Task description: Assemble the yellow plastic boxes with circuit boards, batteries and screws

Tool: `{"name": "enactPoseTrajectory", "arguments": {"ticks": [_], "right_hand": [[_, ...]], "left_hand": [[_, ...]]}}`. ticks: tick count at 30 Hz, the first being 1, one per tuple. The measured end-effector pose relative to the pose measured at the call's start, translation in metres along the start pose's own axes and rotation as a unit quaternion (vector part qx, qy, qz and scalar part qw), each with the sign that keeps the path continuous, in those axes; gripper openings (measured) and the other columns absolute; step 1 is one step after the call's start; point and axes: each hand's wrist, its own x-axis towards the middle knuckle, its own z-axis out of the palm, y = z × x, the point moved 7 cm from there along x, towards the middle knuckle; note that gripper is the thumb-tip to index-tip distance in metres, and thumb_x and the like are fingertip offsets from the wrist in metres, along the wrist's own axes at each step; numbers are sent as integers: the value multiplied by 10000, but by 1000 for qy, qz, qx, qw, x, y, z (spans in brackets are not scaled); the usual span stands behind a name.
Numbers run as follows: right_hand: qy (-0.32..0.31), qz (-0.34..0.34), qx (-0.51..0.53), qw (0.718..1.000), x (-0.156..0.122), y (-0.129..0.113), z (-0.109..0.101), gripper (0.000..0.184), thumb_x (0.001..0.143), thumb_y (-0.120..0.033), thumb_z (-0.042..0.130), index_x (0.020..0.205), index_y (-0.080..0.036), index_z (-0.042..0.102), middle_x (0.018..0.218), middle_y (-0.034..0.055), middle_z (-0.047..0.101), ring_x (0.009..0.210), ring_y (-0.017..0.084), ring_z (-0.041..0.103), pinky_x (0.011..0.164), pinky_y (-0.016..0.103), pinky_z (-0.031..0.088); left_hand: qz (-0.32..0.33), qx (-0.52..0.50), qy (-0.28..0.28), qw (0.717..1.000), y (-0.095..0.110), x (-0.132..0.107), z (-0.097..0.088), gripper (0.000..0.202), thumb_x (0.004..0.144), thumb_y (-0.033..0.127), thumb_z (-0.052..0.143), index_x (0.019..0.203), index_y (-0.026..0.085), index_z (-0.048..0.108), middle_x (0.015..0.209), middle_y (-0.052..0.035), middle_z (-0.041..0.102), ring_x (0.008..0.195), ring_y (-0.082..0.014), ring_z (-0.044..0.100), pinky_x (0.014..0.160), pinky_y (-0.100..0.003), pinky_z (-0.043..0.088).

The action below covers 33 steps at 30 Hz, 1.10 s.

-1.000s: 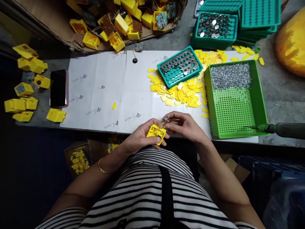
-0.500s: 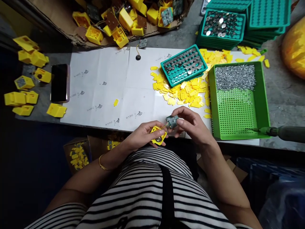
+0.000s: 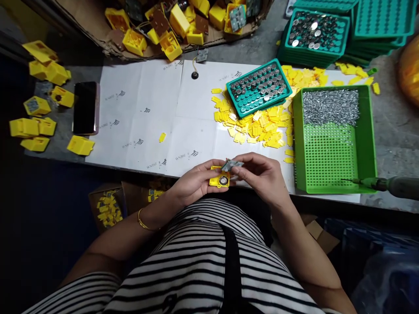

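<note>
Near the table's front edge, my left hand point(image 3: 193, 182) is closed round a small yellow plastic housing point(image 3: 215, 180). A round speaker-like disc point(image 3: 223, 180) sits inside its open face. My right hand point(image 3: 262, 174) pinches a grey-green panel point(image 3: 231, 165), tilted just over the housing's far edge. Whether the panel touches the housing I cannot tell. Beyond my hands lies a heap of flat yellow pieces point(image 3: 258, 126), with a teal tray point(image 3: 242, 111) of button cells on top of it.
A green basket point(image 3: 299, 152) of small metal screws stands right, with a screwdriver tool point(image 3: 393, 185) reaching over it. Teal trays point(image 3: 379, 22) are stacked at the back right. A phone point(image 3: 85, 108) and yellow housings point(image 3: 24, 127) lie left. A cardboard box point(image 3: 98, 39) of parts stands behind.
My right hand has brought the panel left and closer, over the housing's far edge. The housing has turned in my left hand. The whole view has shifted slightly.
</note>
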Motion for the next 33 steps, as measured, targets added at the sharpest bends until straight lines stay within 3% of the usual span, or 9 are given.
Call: {"name": "enactPoseTrajectory", "arguments": {"ticks": [3,7,11,16,21,25,33], "right_hand": [[-19,-59,-132,989,-8,-12,8,88,830,-229,712,915,-208,711,864,-9,727,748,114,666,694,236,544],[-52,-124,-278,951,-19,-23,17,124,900,-190,623,1004,-213,686,999,4,727,930,142,663,853,293,510],[-83,-173,-347,918,-28,-28,26,155,919,-172,587,1050,-232,644,1061,-5,711,1068,176,608,951,364,456],[-109,-182,-395,894,-32,-28,32,201,917,-159,577,1085,-253,634,1060,-2,706,1186,233,504,993,439,415],[-95,-188,-381,900,-35,-29,31,208,901,-183,614,1093,-235,672,1100,58,634,1054,188,567,898,355,493],[-87,-180,-358,912,-37,-25,29,221,911,-169,596,1105,-232,678,1034,55,615,963,149,608,832,295,524],[-97,-168,-328,925,-41,-26,33,250,919,-172,573,1139,-256,659,1097,55,610,1019,163,624,856,300,547]], "left_hand": [[3,-46,4,999,3,0,2,202,834,110,566,1022,163,618,901,-60,690,842,-163,684,821,-329,560],[15,-68,5,998,7,-1,4,225,878,181,513,1070,142,624,888,-71,673,794,-141,656,751,-267,549],[49,-42,3,998,13,-5,6,193,901,219,544,1066,175,634,892,-38,659,770,-103,625,702,-206,514],[73,9,10,997,15,-9,7,157,865,226,619,1017,195,644,920,-19,666,764,-88,616,682,-191,491],[84,51,28,995,14,-11,3,224,833,136,605,1046,200,635,1013,-48,683,891,-128,637,737,-221,496],[86,47,29,995,13,-13,3,292,806,62,560,1052,205,627,1092,-56,684,980,-150,636,819,-262,501],[133,72,39,988,17,-18,9,266,768,42,531,964,190,632,1071,-51,695,965,-154,632,832,-273,485]]}}
